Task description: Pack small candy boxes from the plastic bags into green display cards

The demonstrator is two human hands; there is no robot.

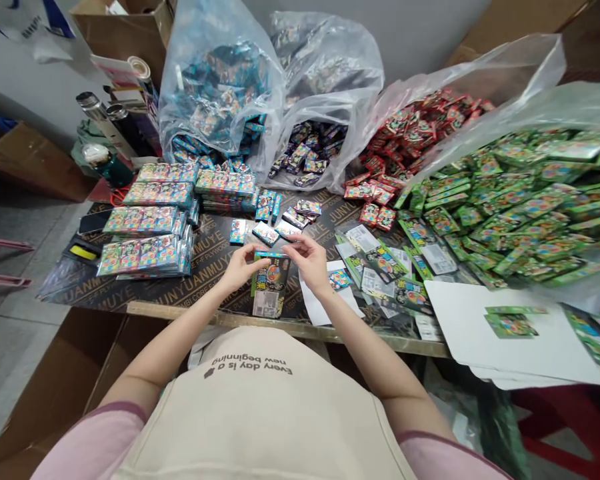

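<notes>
Two hands over a flat printed packet (270, 297), centre of the frame.
The left hand (246, 265) and right hand (306, 259) pinch a slim blue box (271, 254) at the packet's upper end; wrapped multi-packs (143, 220) sit centre-left on the table (207, 259), green packets (525, 193) at right.

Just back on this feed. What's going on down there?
A person in a cream apron holds a small blue packet between left hand and right hand, at the top end of a dark, green-edged pack; whether they touch is unclear. Stacks of colourful packs stand to the left on the table, and plastic bags of packets line the back.
</notes>
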